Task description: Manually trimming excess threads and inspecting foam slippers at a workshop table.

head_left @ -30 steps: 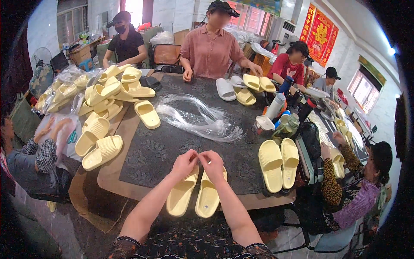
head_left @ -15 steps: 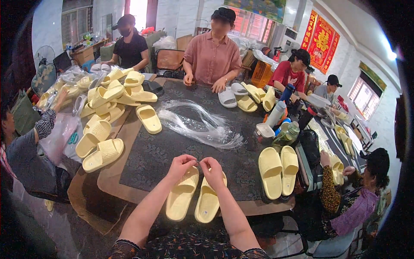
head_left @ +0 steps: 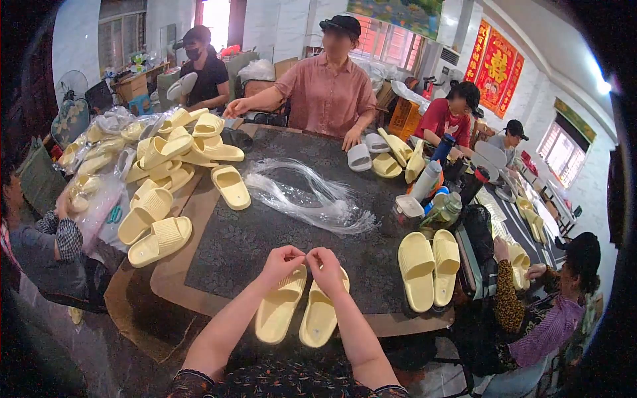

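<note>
Two pale yellow slide sandals stand side by side at the table's near edge, a left one and a right one. Over their toe ends my left hand and my right hand meet, fingertips pinched together. Whatever sits between the fingertips is too small to make out. Beyond my hands lies a loose bundle of clear plastic strands on the dark patterned mat.
A yellow sandal pair stands to the right, near bottles and a white tub. Yellow sandals are heaped at left. A person in a pink shirt stands opposite; other people work around.
My hands stay pinched together above the sandals, with small finger shifts. The person opposite has stretched an arm toward the left. Grey sandals are now raised by the person at the back left.
</note>
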`<state>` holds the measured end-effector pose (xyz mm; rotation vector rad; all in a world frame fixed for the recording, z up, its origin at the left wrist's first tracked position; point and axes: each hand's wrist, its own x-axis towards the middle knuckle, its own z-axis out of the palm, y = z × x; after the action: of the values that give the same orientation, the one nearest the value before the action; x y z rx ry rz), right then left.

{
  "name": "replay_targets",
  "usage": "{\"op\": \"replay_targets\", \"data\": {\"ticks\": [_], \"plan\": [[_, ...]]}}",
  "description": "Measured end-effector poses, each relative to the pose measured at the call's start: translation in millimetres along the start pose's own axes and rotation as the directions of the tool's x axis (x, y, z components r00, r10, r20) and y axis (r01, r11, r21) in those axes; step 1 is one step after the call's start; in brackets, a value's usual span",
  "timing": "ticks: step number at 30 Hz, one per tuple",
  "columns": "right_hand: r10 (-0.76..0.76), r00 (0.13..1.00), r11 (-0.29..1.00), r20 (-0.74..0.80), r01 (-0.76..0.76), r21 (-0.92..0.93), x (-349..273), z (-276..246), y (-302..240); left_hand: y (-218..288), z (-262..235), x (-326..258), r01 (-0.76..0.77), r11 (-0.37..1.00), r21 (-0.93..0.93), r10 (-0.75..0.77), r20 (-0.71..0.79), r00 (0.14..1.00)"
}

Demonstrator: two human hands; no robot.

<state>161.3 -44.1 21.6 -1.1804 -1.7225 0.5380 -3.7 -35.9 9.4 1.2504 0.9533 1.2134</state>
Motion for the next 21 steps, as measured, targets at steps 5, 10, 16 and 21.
{"op": "replay_targets", "data": {"ticks": [5,10,16,21], "plan": [[0.071,0.997,0.997,-0.014,-0.071,0.031,-0.2,-3.7,6.9,5.0,-1.1,-2.2,0.049,0.999,-0.023,-0.051,-0.091,0.995],[0.052,0.999,0.998,0.0,-0.052,0.028,0.4,-0.5,1.2,10.0,4.0,-4.5,0.001,0.997,0.08,-0.001,0.006,1.0],[0.201,0.979,0.974,-0.018,-0.198,0.111,2.0,-3.2,8.6,4.0,-2.7,0.7,-0.038,0.993,0.108,0.044,-0.055,0.998],[0.144,0.99,0.984,-0.013,-0.142,0.106,-0.5,-1.2,11.4,1.4,1.0,0.7,-0.052,0.972,0.231,0.052,0.006,0.999]]}}
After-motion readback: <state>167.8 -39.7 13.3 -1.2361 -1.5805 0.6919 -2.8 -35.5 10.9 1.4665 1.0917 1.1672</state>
